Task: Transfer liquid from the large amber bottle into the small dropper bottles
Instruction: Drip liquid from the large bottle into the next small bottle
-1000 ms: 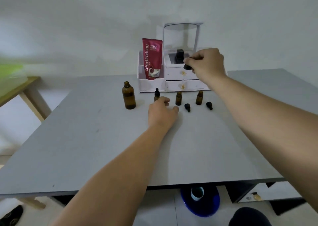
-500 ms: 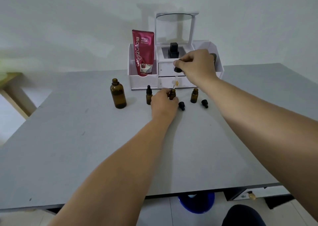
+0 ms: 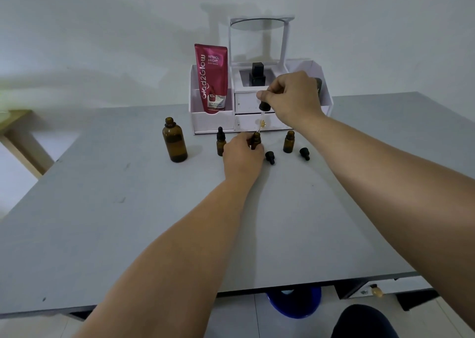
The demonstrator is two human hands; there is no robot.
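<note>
The large amber bottle (image 3: 174,141) stands uncapped at the left of the row on the grey table (image 3: 154,222). My left hand (image 3: 241,155) grips the middle small amber bottle (image 3: 255,140), which is uncapped. My right hand (image 3: 293,98) pinches a black dropper (image 3: 264,106) above it; the glass tip holds yellowish liquid and points at that bottle's mouth. A capped small dropper bottle (image 3: 220,142) stands just left of my left hand. Another uncapped small bottle (image 3: 289,142) stands to the right. Two loose black dropper caps (image 3: 270,156) (image 3: 304,153) lie on the table.
A white organiser (image 3: 213,117) with drawers and a mirror stands behind the bottles, holding a red tube (image 3: 211,80) and a black bottle (image 3: 257,74). A wooden table (image 3: 18,137) is at far left. A blue bucket (image 3: 295,301) sits under the table's front edge.
My left hand has reached forward and closed on the middle small bottle. My right hand has lowered the dropper until its tip is at that bottle's mouth.
</note>
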